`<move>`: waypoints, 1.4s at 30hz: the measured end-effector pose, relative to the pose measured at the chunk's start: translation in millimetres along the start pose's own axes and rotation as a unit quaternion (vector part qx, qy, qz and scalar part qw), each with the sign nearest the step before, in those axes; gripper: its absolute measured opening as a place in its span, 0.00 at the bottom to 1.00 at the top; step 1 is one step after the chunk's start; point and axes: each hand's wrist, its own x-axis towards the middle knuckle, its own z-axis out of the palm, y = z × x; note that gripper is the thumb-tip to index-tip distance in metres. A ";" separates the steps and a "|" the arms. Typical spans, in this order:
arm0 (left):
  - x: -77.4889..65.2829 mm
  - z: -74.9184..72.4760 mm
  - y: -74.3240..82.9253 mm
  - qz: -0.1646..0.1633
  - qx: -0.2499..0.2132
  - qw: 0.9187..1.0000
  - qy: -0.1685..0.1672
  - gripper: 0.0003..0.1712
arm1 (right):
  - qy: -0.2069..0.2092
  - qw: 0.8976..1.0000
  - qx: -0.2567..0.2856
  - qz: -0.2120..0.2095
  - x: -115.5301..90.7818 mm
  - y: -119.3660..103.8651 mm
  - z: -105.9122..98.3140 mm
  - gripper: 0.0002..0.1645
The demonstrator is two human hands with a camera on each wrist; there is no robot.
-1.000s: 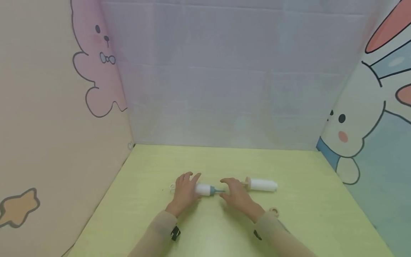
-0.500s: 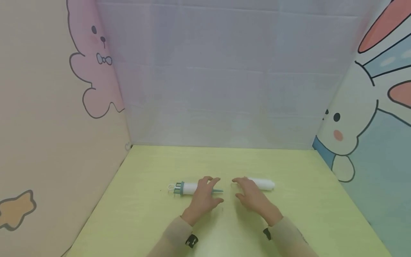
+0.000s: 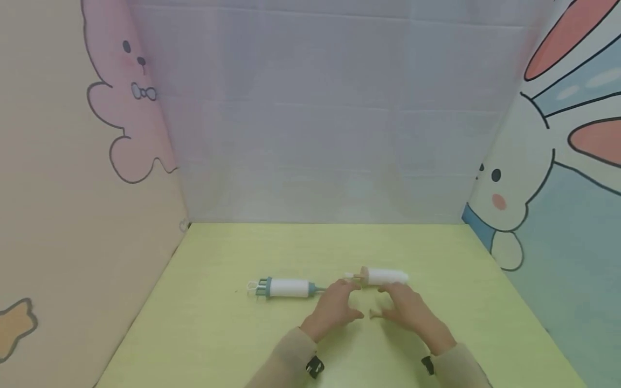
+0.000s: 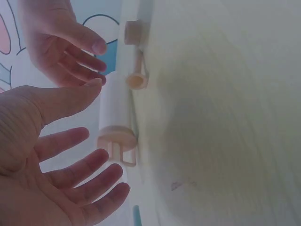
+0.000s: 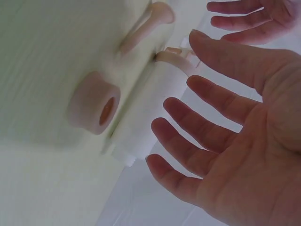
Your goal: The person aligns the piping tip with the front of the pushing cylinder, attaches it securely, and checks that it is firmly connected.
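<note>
My left hand hovers over the table with fingers spread, near the teal nozzle tip of a white-barrelled syringe, which looks like a piping syringe. That syringe lies flat at left, its teal frame and pale plunger loop pointing left. My right hand is held palm inward, fingers apart, holding nothing. Just behind it lies a second white barrel with a beige collar and plunger handle. A beige flared nozzle and a beige ring cap lie beside that barrel; the right hand hides the cap in the head view.
The pale yellow table stretches toward me and to both sides. A pale hanging sheet closes off the back. Cartoon-printed panels stand at left, with a pink bear, and at right, with a white rabbit.
My left hand has moved right, away from the teal syringe's barrel, uncovering it. The right hand has shifted right and nearer to me, uncovering the second barrel's collar and handle. Neither hand picked anything up.
</note>
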 end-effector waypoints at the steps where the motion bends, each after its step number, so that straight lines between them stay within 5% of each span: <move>1: 0.4 2.7 -0.2 0.002 0.002 1.000 -0.007 0.33 | 0.001 1.000 -0.011 0.001 -1.2 1.3 0.3 0.27; 10: 10.1 24.3 3.5 0.007 -0.014 0.998 -0.053 0.32 | -0.017 0.999 -0.024 0.016 -11.9 16.9 3.8 0.27; 21: 18.9 44.4 13.5 -0.029 0.012 0.997 -0.077 0.29 | -0.023 0.998 -0.040 0.049 -22.7 36.0 12.0 0.24; 27: 19.1 47.8 17.8 -0.057 0.013 0.997 -0.060 0.23 | -0.017 0.998 -0.043 0.045 -24.8 37.6 10.7 0.21; 42: 14.7 52.6 22.7 -0.067 0.019 0.997 -0.028 0.08 | 0.001 0.999 -0.034 0.042 -25.1 38.5 15.6 0.16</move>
